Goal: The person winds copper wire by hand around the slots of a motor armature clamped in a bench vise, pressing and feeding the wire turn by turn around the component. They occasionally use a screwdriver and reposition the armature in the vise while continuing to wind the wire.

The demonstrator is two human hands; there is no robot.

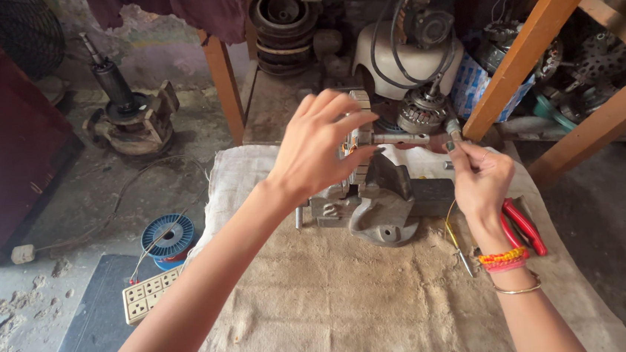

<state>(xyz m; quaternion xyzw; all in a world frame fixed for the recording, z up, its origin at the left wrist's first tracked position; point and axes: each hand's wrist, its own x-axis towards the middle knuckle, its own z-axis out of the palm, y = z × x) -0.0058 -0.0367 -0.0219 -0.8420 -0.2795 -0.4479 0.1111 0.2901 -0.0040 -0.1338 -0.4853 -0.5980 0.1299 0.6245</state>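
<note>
the bench vise [375, 208] sits on a sack-cloth-covered worktop [323, 302] and serves as the anchor here; clamped in it, upright above its body, is a motor rotor core [358, 131] whose shaft [399, 138] sticks out sideways to the right of the vise, so both hands are free to work on it; the left hand [318, 149] curls over the core from the vise's left, its grip closed around the laminated stack, seemingly to steady it; the right hand [481, 178], right of the vise, pinches a small grey part [452, 129] at the shaft's end, fingers closed on it; red-handled pliers [521, 225] lie just right of the vise within easy reach; a blue wire spool [169, 238] and a white power strip [151, 291] rest on the floor well left of the vise.
</note>
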